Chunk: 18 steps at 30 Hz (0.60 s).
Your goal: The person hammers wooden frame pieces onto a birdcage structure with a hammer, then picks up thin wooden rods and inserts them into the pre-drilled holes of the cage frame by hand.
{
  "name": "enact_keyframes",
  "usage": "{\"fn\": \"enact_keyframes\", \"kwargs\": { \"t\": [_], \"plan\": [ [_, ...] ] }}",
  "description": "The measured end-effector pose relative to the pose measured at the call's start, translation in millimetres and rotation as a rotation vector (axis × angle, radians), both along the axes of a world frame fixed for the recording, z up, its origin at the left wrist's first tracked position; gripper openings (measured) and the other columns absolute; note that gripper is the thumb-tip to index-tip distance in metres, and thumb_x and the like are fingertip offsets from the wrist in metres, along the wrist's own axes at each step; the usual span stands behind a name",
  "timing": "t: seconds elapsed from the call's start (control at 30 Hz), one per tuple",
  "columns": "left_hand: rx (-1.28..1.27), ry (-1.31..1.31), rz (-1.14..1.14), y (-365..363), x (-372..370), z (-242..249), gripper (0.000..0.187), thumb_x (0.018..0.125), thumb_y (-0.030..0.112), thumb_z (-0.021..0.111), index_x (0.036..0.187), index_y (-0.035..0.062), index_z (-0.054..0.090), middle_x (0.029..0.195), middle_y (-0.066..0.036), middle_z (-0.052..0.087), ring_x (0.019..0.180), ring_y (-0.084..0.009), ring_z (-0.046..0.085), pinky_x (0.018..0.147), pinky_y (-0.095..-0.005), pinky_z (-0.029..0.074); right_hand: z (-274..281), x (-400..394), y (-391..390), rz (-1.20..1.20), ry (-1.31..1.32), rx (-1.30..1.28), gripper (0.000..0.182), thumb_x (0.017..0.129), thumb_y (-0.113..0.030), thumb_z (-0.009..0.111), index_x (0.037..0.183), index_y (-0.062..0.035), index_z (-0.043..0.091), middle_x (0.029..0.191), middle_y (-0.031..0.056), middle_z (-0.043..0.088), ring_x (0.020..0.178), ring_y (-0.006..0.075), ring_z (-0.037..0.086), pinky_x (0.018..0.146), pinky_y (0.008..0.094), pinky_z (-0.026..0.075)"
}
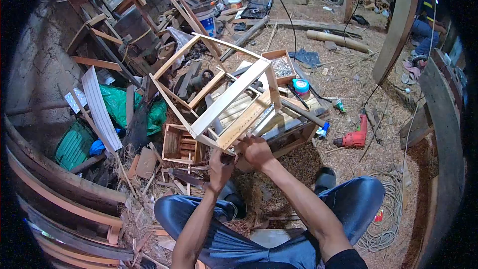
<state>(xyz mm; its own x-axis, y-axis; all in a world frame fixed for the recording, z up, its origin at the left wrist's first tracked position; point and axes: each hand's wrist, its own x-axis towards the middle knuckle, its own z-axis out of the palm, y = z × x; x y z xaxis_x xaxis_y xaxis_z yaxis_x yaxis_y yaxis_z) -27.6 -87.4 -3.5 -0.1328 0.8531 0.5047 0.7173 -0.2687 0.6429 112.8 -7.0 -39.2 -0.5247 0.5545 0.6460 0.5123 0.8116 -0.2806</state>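
Note:
A light wooden frame (231,97) stands tilted in front of me, over a low slatted wooden piece (231,107). My left hand (219,170) is at the frame's lower near corner, its fingers bent inward; what they hold, if anything, is hidden. Close beside it, my right hand (255,152) has its fingers curled at the near end of a flat board (246,119) with small marks along it. The fingertips of the right hand are hidden, so its grip cannot be made out. The two hands nearly touch.
A red drill (352,137) lies on the shavings to the right. Behind the frame are a wooden box of small metal pieces (281,67) and a blue tape roll (300,86). A hammer (303,112) points right. Another person (425,25) sits at the upper right.

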Motion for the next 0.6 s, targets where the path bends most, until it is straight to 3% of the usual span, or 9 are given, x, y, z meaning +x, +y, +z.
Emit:
{"fn": "enact_keyframes", "kwargs": {
  "t": [0.07,0.13,0.23,0.33,0.43,0.47,0.53,0.57,0.6],
  "plan": [
    [-0.063,-0.058,0.01,-1,-3,-7,0.042,0.069,0.004,0.075,0.108,0.0028,0.06,0.1,-0.018,0.062,0.09,-0.0366,0.061,0.076,-0.0397,0.05,37,10,-6,0.028,-0.075,-0.143,0.023,0.077,-0.02,0.058,0.099,-0.0149,0.066,0.103,0.0028,0.065,0.091,0.025,0.063,0.072,0.0394,0.054],
    [-0.123,-0.121,0.02,-3,-4,-7,0.041,0.069,0.004,0.076,0.107,0.0029,0.061,0.099,-0.018,0.062,0.089,-0.0365,0.061,0.075,-0.0399,0.05,40,10,-7,0.057,-0.154,-0.283,0.025,0.076,-0.022,0.06,0.1,-0.0148,0.065,0.103,0.003,0.064,0.094,0.0248,0.061,0.072,0.0398,0.054],
    [-0.045,-0.017,0.016,-1,-3,-2,0.041,0.069,0.005,0.076,0.108,0.0034,0.063,0.097,-0.017,0.063,0.088,-0.0365,0.062,0.074,-0.0395,0.05,16,4,0,0.052,-0.089,-0.159,0.033,0.071,-0.026,0.065,0.103,-0.0154,0.064,0.1,0.0037,0.064,0.092,0.0258,0.062,0.071,0.0413,0.053],
    [-0.156,0.02,0.042,-4,-8,-2,0.042,0.069,0.004,0.075,0.11,0.0044,0.063,0.101,-0.017,0.063,0.094,-0.0364,0.06,0.078,-0.0392,0.05,21,1,-1,-0.003,-0.133,-0.054,0.038,0.069,-0.029,0.067,0.104,-0.0152,0.063,0.098,0.0055,0.064,0.091,0.027,0.062,0.069,0.0418,0.053],
    [-0.009,0.14,0.015,0,-7,-2,0.042,0.069,0.004,0.075,0.109,0.0049,0.063,0.103,-0.017,0.062,0.099,-0.0363,0.058,0.083,-0.0406,0.047,21,1,1,0.015,-0.149,-0.112,0.038,0.071,-0.028,0.063,0.107,-0.0149,0.061,0.1,0.0076,0.064,0.096,0.0266,0.061,0.067,0.0424,0.052],
    [0.014,0.149,0.027,-2,-4,3,0.041,0.069,0.004,0.074,0.109,0.0052,0.064,0.104,-0.017,0.062,0.098,-0.0367,0.057,0.083,-0.0415,0.046,6,1,2,0.013,-0.156,-0.098,0.038,0.071,-0.028,0.063,0.107,-0.0149,0.061,0.1,0.0076,0.064,0.096,0.0266,0.061,0.067,0.0424,0.052],
    [0.065,0.163,0.05,-4,3,11,0.041,0.068,0.003,0.073,0.107,0.0058,0.064,0.106,-0.017,0.06,0.097,-0.0376,0.056,0.082,-0.0435,0.045,27,5,-3,0.02,-0.237,-0.161,0.034,0.074,-0.025,0.06,0.106,-0.0137,0.06,0.097,0.009,0.064,0.091,0.0272,0.062,0.065,0.0429,0.051],
    [0.043,0.163,0.055,-4,0,7,0.042,0.067,0.003,0.073,0.108,0.0067,0.064,0.11,-0.016,0.059,0.099,-0.0364,0.054,0.082,-0.0418,0.044,30,8,-6,0.062,-0.03,-0.088,0.027,0.08,-0.022,0.055,0.104,-0.0125,0.06,0.096,0.0105,0.063,0.089,0.0282,0.062,0.065,0.0435,0.051],
    [0.061,0.152,0.054,-4,1,10,0.042,0.067,0.003,0.073,0.108,0.0067,0.064,0.11,-0.016,0.059,0.099,-0.0364,0.054,0.082,-0.0418,0.044,24,8,-6,0.059,-0.042,-0.07,0.027,0.08,-0.022,0.055,0.104,-0.0125,0.06,0.096,0.0105,0.063,0.089,0.0282,0.062,0.065,0.0435,0.051]
  ]
}}
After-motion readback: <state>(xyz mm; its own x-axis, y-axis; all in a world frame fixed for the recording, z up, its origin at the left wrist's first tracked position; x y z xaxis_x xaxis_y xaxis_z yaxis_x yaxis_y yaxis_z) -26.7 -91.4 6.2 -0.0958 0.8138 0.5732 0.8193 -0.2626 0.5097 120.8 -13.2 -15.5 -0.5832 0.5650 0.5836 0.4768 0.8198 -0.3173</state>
